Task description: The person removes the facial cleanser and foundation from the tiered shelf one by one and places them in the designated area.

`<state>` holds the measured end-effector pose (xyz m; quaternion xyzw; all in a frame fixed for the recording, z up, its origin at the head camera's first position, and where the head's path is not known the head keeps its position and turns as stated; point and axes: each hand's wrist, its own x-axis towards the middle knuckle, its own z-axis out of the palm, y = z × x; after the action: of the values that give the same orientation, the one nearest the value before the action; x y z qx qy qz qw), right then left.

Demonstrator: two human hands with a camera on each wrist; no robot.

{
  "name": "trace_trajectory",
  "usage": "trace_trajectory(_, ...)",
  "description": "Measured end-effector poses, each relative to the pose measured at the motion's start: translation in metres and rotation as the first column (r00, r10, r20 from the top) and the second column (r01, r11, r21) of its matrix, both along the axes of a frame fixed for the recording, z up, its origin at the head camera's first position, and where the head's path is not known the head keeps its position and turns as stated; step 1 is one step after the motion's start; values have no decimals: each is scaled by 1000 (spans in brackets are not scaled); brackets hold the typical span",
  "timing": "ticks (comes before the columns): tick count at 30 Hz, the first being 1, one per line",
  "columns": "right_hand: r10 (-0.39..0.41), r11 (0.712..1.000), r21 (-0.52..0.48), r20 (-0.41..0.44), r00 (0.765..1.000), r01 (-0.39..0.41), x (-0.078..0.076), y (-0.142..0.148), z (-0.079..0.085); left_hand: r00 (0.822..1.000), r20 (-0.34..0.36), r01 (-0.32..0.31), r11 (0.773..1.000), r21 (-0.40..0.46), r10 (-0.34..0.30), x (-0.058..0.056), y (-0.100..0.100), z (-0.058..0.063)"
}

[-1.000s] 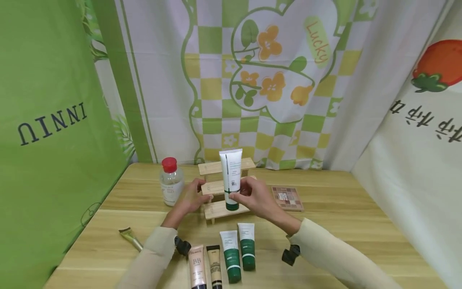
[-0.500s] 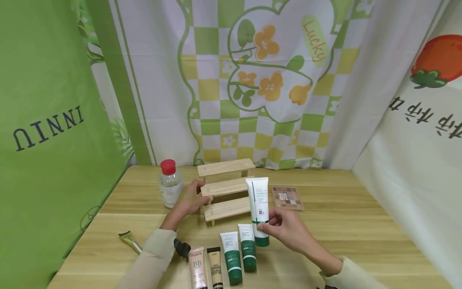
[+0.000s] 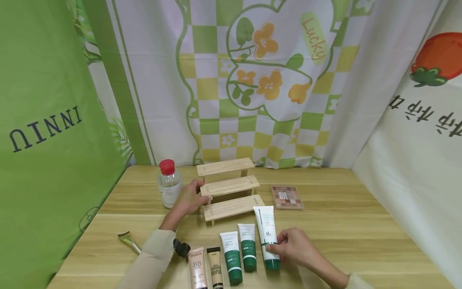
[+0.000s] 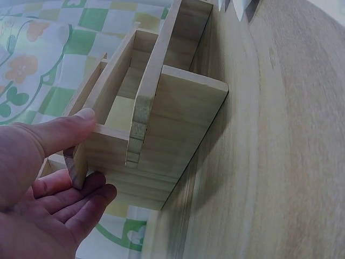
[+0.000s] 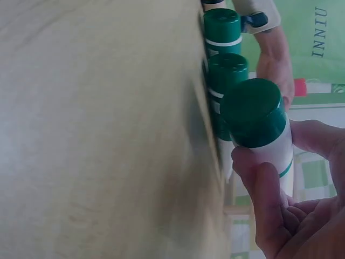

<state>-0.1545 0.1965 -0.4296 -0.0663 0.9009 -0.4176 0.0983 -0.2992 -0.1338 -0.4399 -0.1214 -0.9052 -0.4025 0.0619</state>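
My right hand [image 3: 296,248] pinches a white squeeze tube [image 3: 266,228] with a green cap near its cap end, low over the table, right of two green-and-white tubes [image 3: 231,257]. In the right wrist view, the thumb and curled fingers lie on either side of the tube just behind the green cap [image 5: 253,113]. My left hand [image 3: 188,199] grips the left end of the middle step of a three-tier wooden display stand [image 3: 231,185]. Seen from the left wrist, the thumb lies on one side of the plank end and the fingers curl round the other.
A pink BB cream tube [image 3: 197,267] and a beige tube with a black end [image 3: 215,267] lie at the front. A red-capped bottle [image 3: 170,188] stands left of the stand. An eyeshadow palette [image 3: 287,197] lies to the right, a small gold-green tube [image 3: 130,241] at left.
My right hand has brought the white tube from in front of the stand down and right, beside the green-and-white tubes. The left hand has stayed on the stand.
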Motion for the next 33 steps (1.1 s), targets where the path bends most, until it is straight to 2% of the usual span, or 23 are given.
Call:
trace_trajectory(4, -14, 1000, 26, 23, 1000, 14, 0, 0, -7, 1000, 9, -3, 1000, 3, 3, -1, 0, 0)
trace_trajectory(10, -52, 997, 63, 86, 995, 47, -2, 0, -10, 1000, 11, -5, 1000, 15, 5, -1, 0, 0)
trace_trajectory(17, -36, 998, 47, 116, 993, 31, -3, -1, -11, 1000, -8, 3, 1000, 15, -3, 0, -1, -1)
trace_trajectory(25, -69, 997, 46, 145, 987, 63, -4, -4, -13, 1000, 0, 0, 1000, 16, 0, 0, 0, -2)
trace_trajectory(33, -61, 998, 27, 162, 985, 58, -7, -5, -13, 1000, 0, -3, 1000, 8, 3, 0, 0, 0)
